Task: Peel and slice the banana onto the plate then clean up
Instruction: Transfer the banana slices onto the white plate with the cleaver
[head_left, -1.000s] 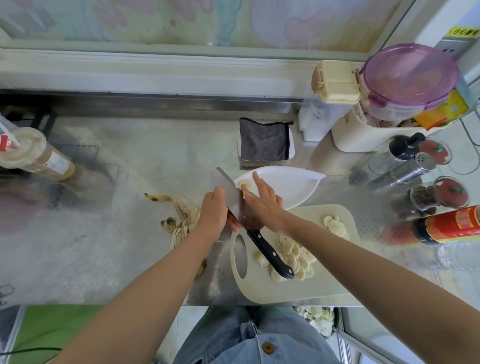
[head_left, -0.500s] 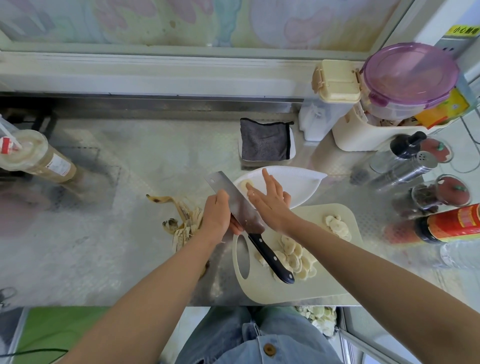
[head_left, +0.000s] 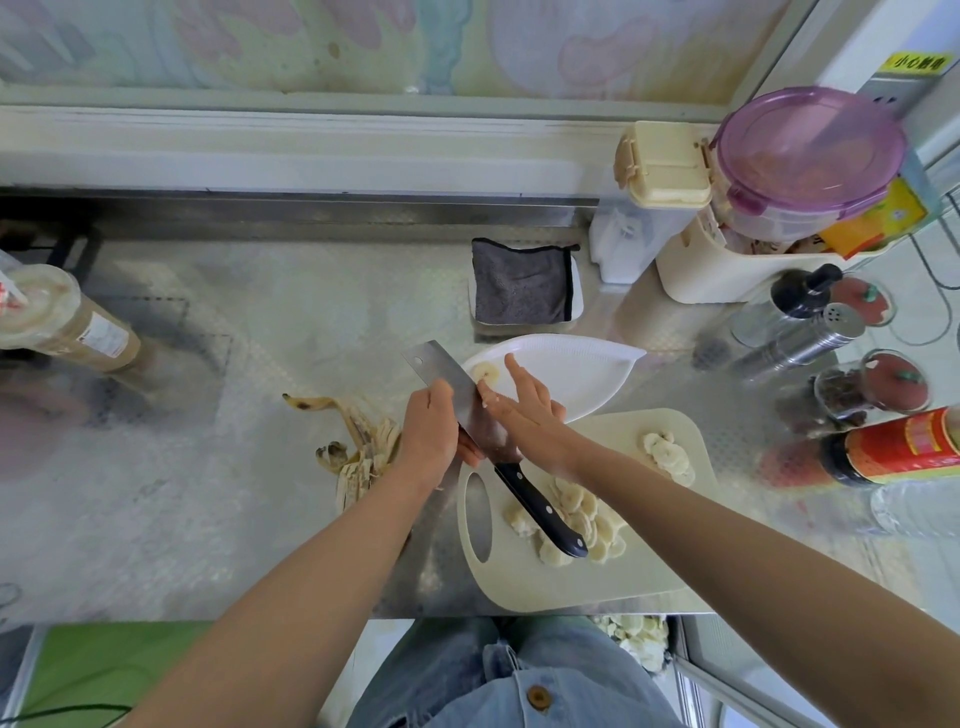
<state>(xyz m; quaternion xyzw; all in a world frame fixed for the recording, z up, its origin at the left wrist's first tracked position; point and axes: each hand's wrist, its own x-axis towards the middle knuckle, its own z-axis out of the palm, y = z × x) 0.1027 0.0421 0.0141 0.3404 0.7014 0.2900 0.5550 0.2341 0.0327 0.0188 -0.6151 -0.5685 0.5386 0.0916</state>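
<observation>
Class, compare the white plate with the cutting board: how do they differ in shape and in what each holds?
The plate is leaf-shaped with a pointed end; the cutting board is a rounded rectangle with an oval handle hole. The plate holds one or two banana slices; the cutting board holds heaps. Both are pale and sit on the counter.

Two hands: left hand (head_left: 428, 434), right hand (head_left: 522, 413). One cleaver (head_left: 445, 374), one plate (head_left: 584, 364), one board (head_left: 571, 582), one peel (head_left: 363, 441) at 9 o'clock, one cloth (head_left: 519, 286) at 12 o'clock.
</observation>
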